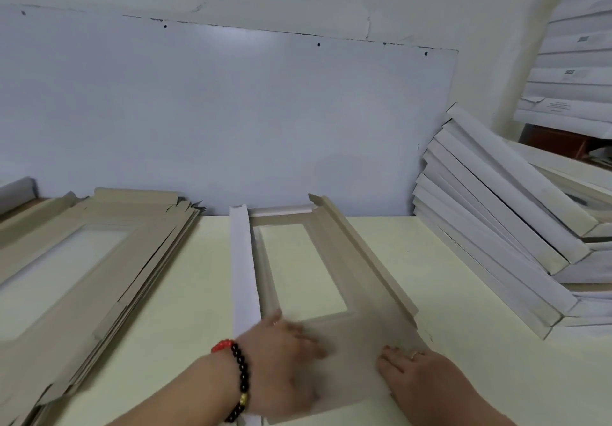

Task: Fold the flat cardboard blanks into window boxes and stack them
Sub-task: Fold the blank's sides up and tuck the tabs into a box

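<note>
The blank (334,276) lies in the middle of the table (447,293), its far end at the back edge against the wall and its near end under both hands. It is thin grey card with a cut-out window, so it should be light and stiff only along its panels; judged from the creases, it will bend readily at the scored lines and buckle around the window if pushed off-line. Its left side flap (243,266) is already turned up, white face showing, and the right flap (364,253) stands part raised. The best hold looks to be flat on the near panel with the flaps lifted along their full length, not by a corner.

The left hand (281,352) rests on the near left of the blank, fingers stretched out and blurred by motion, so I cannot tell whether they press or slide. The right hand (417,379) lies flat on the near right corner, fingers straight, pinching nothing.

The pile of blanks (82,260) at the left edge is cut off by the frame, so its count is unclear. The stack of boxes (496,227) at the right edge leans and hides its own base. The near end of the blank is covered by the hands.
</note>
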### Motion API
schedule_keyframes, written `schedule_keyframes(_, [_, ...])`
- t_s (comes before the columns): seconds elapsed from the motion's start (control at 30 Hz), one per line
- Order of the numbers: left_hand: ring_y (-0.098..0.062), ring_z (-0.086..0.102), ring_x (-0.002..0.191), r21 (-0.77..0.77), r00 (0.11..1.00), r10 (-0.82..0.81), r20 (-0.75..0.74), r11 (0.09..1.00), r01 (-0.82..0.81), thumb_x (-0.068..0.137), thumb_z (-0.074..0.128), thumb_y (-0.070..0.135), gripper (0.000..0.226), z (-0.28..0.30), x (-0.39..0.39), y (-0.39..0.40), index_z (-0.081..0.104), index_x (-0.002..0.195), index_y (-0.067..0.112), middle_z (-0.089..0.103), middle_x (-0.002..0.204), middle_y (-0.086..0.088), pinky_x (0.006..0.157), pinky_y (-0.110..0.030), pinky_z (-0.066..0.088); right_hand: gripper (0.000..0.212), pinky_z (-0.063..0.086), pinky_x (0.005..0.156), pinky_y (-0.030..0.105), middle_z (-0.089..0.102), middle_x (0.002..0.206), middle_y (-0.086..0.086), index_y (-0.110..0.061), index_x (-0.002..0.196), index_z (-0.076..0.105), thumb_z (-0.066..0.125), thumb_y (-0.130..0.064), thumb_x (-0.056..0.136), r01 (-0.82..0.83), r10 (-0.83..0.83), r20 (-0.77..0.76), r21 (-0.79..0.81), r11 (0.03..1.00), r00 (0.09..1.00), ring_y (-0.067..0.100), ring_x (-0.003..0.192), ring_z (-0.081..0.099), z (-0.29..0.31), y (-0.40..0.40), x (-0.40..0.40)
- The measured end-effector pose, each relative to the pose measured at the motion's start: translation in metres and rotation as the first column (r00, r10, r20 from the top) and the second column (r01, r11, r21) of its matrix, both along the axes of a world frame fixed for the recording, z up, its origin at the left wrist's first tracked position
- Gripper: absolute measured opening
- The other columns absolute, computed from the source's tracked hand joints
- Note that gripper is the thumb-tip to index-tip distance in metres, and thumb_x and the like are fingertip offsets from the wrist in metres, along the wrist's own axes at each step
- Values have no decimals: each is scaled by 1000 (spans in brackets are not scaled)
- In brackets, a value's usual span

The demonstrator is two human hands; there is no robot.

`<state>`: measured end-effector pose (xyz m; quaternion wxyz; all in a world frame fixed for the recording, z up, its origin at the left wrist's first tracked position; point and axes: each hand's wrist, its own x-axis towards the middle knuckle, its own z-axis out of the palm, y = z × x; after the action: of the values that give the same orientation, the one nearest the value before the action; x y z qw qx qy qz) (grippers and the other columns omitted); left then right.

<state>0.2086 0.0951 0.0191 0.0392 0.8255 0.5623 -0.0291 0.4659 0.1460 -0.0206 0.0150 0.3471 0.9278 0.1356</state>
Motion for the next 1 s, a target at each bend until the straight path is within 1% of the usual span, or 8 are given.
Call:
schedule_keyframes(0.23, [-32, 52, 116, -33, 948, 43, -315, 998, -56, 93, 42, 29, 34, -16, -3, -23, 52, 120, 11, 56, 126, -13, 117, -37, 11, 41, 47, 45, 12, 64, 57, -17, -25, 59, 73, 86, -53, 32, 0, -3, -28, -85, 996, 1000, 3, 44, 58, 22, -10, 0])
schedule_keyframes(0.3, [-33, 55, 112, -28, 931, 43, -364, 998, -57, 92, 42, 26, 31, -16, -4, -24, 55, 115, 10, 61, 120, -13, 116, -36, 11, 41, 52, 69, 11, 72, 79, -18, -26, 77, 77, 78, -57, 51, -60, 61, 18, -72, 996, 998, -2, 72, 67, 29, -13, -4])
schedule_keyframes(0.37, [-32, 58, 109, -13, 924, 39, -381, 999, -48, 91, 39, 21, 29, -14, -5, -27, 58, 112, 11, 65, 115, -13, 116, -35, 9, 34, 39, 104, 17, 68, 114, -5, -20, 111, 67, 57, -36, 82, -50, 58, 44, -165, 985, 997, 10, 109, 62, 37, -12, -8])
schedule_keyframes(0.43, [-32, 61, 102, 1, 930, 29, -366, 1000, -31, 88, 38, 17, 27, -10, -7, -29, 58, 106, 13, 68, 108, -13, 114, -34, 13, 31, 27, 114, 27, 62, 116, 6, -16, 113, 54, 40, -15, 85, -64, 91, 119, -214, 975, 989, 25, 113, 55, 35, -8, -7])
schedule_keyframes(0.5, [-32, 62, 96, 1, 945, 7, -327, 1000, -7, 84, 39, 13, 20, -5, -9, -30, 53, 97, 17, 68, 100, -12, 110, -34, 24, 23, 33, 109, 29, 63, 101, 6, -20, 98, 49, 37, -11, 81, -18, 44, 96, -256, 967, 994, 26, 103, 57, 40, -3, -7])
schedule_keyframes(0.63, [-31, 58, 101, 20, 979, 113, -170, 994, -111, 91, 41, 25, 20, 6, -21, -21, 51, 108, 21, 64, 104, -9, 76, -30, 36, 14, 34, 70, 28, 54, 93, -3, -31, 94, 41, 43, -22, 84, 70, -68, 16, -346, 935, 998, 23, 89, 53, 55, 12, -6])
schedule_keyframes(0.8, [-26, 59, 92, -53, 973, 231, 21, 972, -230, 93, 39, 27, 18, 6, -29, 0, 50, 108, 24, 63, 103, -5, 70, -26, 40, 16, 40, 66, 27, 46, 92, -8, -31, 107, 42, 47, -26, 92, 197, -239, -11, -530, 825, 971, 15, 81, 50, 64, 36, -14])
schedule_keyframes(1.0, [-24, 55, 82, -14, 936, 352, 17, 936, -352, 87, 44, 25, 34, -3, -20, 11, 44, 121, 22, 55, 89, 0, 67, -29, 44, 30, 39, 70, 24, 48, 102, -9, -30, 111, 44, 57, -34, 84, 222, -328, -99, -553, 803, 939, 14, 93, 50, 52, 44, -22])
